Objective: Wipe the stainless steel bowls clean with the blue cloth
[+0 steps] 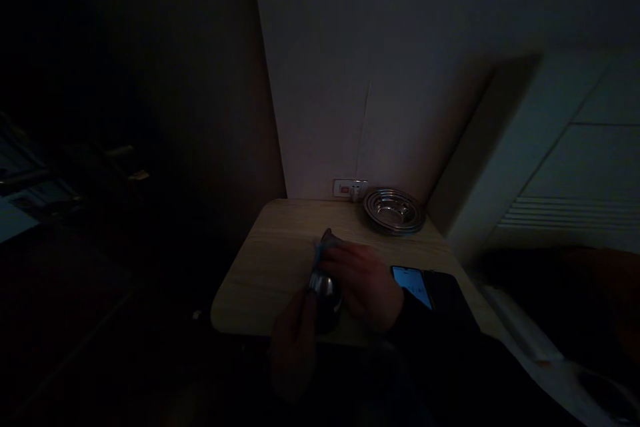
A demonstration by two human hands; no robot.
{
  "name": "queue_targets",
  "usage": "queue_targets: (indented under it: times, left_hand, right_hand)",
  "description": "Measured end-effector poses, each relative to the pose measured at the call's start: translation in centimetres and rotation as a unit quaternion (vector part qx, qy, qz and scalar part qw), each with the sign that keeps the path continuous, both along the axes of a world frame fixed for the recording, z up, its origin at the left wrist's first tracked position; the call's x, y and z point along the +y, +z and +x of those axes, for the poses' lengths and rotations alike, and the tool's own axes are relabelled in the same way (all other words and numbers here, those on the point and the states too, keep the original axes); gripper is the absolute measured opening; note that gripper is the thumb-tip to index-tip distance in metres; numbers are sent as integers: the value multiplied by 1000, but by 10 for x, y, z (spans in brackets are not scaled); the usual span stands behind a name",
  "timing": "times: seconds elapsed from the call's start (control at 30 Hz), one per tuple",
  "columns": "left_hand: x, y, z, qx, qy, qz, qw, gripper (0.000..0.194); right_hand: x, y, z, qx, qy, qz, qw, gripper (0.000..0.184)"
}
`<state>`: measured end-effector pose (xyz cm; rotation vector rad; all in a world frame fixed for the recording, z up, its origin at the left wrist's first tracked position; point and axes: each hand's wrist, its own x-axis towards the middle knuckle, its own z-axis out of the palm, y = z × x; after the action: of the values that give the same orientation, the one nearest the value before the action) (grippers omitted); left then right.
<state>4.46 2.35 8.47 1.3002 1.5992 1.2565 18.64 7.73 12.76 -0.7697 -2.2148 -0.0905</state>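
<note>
Between the two hands, at the near edge of a pale wood-grain table (pixel 270 260) with rounded corners, sits a dark, rounded, shiny vessel (pixel 326 287), its top catching silvery light. The left hand (pixel 295 340) comes up from below, thumb and fingers drawn narrow against the vessel's near left side; whether they grip it, I cannot tell in this dimness. The right hand (pixel 357 277), in a black sleeve (pixel 445 340), lies along the far right side, fingers together and bent over toward the left. By its fingertips is a blurred pale-blue patch (pixel 319 252), too unclear to name, and I cannot tell whether that hand holds it.

Just right of the right wrist, a phone with a lit blue screen (pixel 413 285) lies beside a flat black cover (pixel 450 293); the small characters on the screen are too blurred to read. Beyond, against the wall, rests a stack of round, shiny metal dishes (pixel 394 211). Behind them, a white wall socket (pixel 350 188) carries a red switch (pixel 345 189).
</note>
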Motion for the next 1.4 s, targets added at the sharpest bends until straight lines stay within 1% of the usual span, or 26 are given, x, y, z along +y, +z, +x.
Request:
queue_targets:
  times: [0.07, 0.13, 0.2, 0.3, 0.37, 0.43, 0.5, 0.53, 0.57, 0.63, 0.67, 0.8, 0.93, 1.03, 1.1, 1.17, 1.2, 1.27, 1.3, 1.4]
  left_hand:
    - [0, -1, 0, -9, 1, 1, 1000, 44]
    - [0, -3, -1, -8, 9, -11, 1000, 46]
    - [-1, -4, -2, -1, 13, -25, 1000, 48]
    - [-3, -5, -2, 4, 28, -38, 999, 50]
    - [-6, -6, -1, 9, 27, -46, 999, 50]
    - [-8, -7, 0, 9, 28, -44, 999, 49]
    - [-8, -7, 1, 10, 32, -25, 999, 49]
    - [-8, -8, 0, 10, 18, -15, 1000, 48]
    - [-7, -8, 0, 15, 21, -10, 1000, 46]
    - [-6, -8, -1, 11, 15, -17, 1000, 44]
    - [-6, -7, -2, 7, 24, -13, 1000, 43]
    - [-6, -4, -5, 0, 52, 14, 999, 39]
    - [-5, -4, -8, -1, 38, 8, 999, 41]
    - [-3, -5, -10, -1, 47, -16, 999, 44]
    - [-2, -5, -12, -10, 59, -26, 998, 46]
    - [-3, -5, -13, -11, 46, -25, 999, 47]
    - [-4, -5, -13, -9, 35, -22, 999, 47]
    - [-5, -8, -12, -10, 16, -18, 1000, 46]
    - [-6, -10, -12, -20, 33, -19, 999, 45]
    - [-7, -16, -12, -44, 46, -18, 998, 43]
  right_hand:
    - [-1, 0, -1, 23, -24, -4, 999, 31]
    - [-1, -2, -1, 23, -11, -1, 1000, 30]
    - [1, -3, -1, 11, 16, -4, 1000, 29]
    - [7, -4, 3, 36, -43, -29, 998, 33]
    - [9, -5, 6, 43, -30, -40, 998, 35]
    - [10, -5, 9, 39, -13, -45, 998, 35]
    - [10, -4, 11, 36, -35, -51, 997, 37]
    - [10, -3, 12, 37, -51, -53, 997, 37]
    - [10, -3, 11, 47, -55, -53, 996, 37]
    - [9, -2, 9, 44, -24, -55, 997, 35]
    - [9, -1, 7, 44, -9, -53, 998, 34]
    - [11, 0, 2, 62, -38, -56, 996, 38]
    - [10, 0, 0, 44, -3, -50, 998, 35]
    - [10, 1, -4, 57, -41, -67, 995, 37]
    - [12, 1, -6, 52, -26, -64, 996, 35]
    - [15, 1, -6, 39, -9, -59, 997, 35]
    - [17, 0, -6, 34, -17, -63, 997, 35]
    - [19, -1, -4, 45, -68, -83, 993, 38]
    - [19, -1, -3, 46, -72, -82, 993, 39]
    - [16, -1, -3, 54, -22, -59, 997, 36]
